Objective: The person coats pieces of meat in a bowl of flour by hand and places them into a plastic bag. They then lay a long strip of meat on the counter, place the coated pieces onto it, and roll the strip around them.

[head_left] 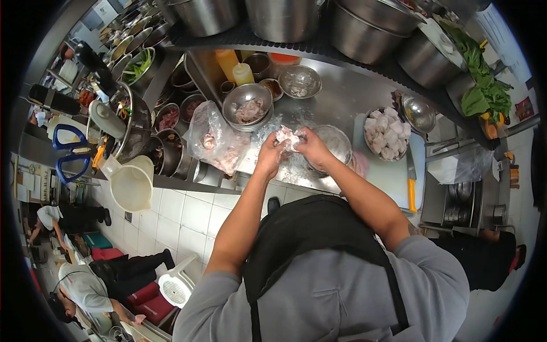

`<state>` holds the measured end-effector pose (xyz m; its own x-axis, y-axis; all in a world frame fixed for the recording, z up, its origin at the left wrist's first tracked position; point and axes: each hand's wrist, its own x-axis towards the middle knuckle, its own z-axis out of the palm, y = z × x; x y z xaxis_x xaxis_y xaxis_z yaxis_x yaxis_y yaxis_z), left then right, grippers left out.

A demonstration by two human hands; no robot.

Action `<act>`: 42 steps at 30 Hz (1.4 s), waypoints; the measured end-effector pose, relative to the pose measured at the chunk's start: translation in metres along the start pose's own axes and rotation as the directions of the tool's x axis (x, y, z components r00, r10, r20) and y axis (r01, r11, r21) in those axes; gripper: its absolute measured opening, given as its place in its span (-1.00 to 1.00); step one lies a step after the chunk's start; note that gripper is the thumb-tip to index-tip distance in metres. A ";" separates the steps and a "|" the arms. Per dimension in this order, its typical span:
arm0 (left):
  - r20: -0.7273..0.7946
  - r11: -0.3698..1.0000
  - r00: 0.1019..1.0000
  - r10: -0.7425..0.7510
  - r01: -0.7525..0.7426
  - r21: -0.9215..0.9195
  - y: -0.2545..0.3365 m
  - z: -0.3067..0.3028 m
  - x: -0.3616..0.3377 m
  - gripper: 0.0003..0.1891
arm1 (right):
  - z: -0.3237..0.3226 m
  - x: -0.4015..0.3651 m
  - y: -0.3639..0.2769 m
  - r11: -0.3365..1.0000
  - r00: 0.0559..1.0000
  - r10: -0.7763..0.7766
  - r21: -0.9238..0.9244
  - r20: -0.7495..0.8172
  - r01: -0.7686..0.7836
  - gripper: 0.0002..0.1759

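Both hands meet above the steel counter, pinching one white-coated piece of meat between them. My left hand grips its left side, and my right hand its right side. Just behind my right hand stands a steel bowl of white powder, partly covered by the hand and forearm. Left of my hands, a clear plastic bag holds raw meat. A bowl with raw meat rests on stacked bowls behind my left hand. Farther right, a bowl is full of white-coated pieces.
A knife with an orange handle lies on the white cutting board at the right. Overhead, a shelf carries large steel pots. A plastic jug hangs at the left edge. Other people stand at lower left and right.
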<state>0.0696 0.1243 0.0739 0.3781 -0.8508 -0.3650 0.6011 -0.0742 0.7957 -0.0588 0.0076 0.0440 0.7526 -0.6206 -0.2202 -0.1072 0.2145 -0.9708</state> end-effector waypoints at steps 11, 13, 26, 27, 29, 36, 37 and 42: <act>0.234 0.824 0.968 0.087 -0.202 0.530 0.032 -0.012 -0.010 -0.36 | -0.011 0.011 -0.068 0.622 0.882 -0.268 -0.630 0.387 0.465 -0.61; 0.213 0.778 0.970 0.116 -0.221 0.587 0.037 -0.009 -0.016 -0.32 | -0.009 0.013 -0.071 0.551 0.863 -0.267 -0.667 0.428 0.501 -0.65; 0.026 0.995 0.999 -0.044 0.041 0.096 -0.012 -0.020 0.029 -0.54 | -0.021 0.063 -0.045 0.701 0.971 -0.086 -0.679 0.223 0.218 -0.79; 0.003 0.985 0.999 -0.041 0.040 0.170 -0.018 -0.024 0.040 -0.53 | -0.024 0.071 -0.043 0.630 0.968 -0.099 -0.739 0.231 0.241 -0.78; -0.017 0.914 0.998 0.055 -0.044 0.403 -0.043 -0.042 0.075 -0.44 | -0.034 0.097 -0.025 0.601 0.976 -0.062 -0.773 0.207 0.202 -0.76; 0.162 0.078 0.929 0.333 -0.198 0.977 -0.037 -0.037 0.070 -0.42 | -0.043 0.156 0.021 0.407 0.977 -0.097 -0.888 0.191 0.214 -0.71; 0.215 -0.019 0.916 0.338 -0.222 0.975 -0.038 -0.036 0.065 -0.43 | -0.044 0.162 0.022 0.381 0.975 -0.085 -0.897 0.205 0.222 -0.71; 0.388 -0.255 0.897 0.213 -0.332 0.908 -0.044 -0.039 0.045 -0.47 | -0.046 0.162 0.016 0.285 0.963 -0.074 -0.919 0.261 0.271 -0.72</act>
<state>0.0879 0.1100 0.0035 0.1941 -0.9805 0.0292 -0.9182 -0.1711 0.3572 0.0315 -0.1244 -0.0119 0.9017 -0.4167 -0.1154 -0.4241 -0.8004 -0.4236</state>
